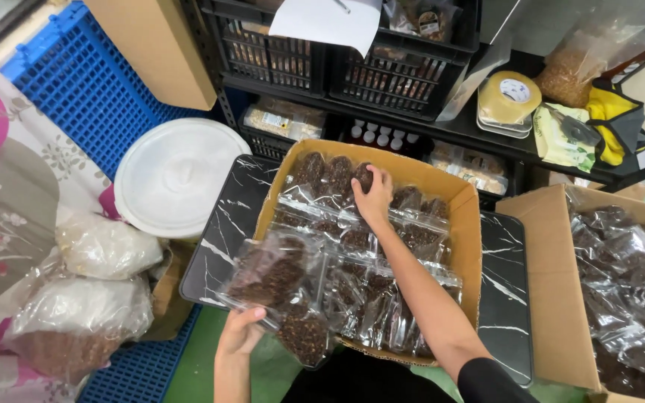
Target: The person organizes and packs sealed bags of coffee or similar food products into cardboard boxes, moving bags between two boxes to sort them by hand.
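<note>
Packing step: left hand (239, 333) gripped clear bags (274, 280) of dark bits at the near-left edge of the cardboard box (466, 246), right hand (374, 195) pressed flat on far-row bags (337, 177), so slotting them in looked next.

Two open cardboard boxes (466, 224) of clear spice packets (too many to count), one white lid (177, 175), one tape roll (511, 95), two black crates (404, 75).

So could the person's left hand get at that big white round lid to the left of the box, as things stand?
Probably not right away. The left hand is shut on clear packets of dark bits, so its grip is taken. The way to the white round lid looks open, though, with only the dark marbled tabletop between.
</note>
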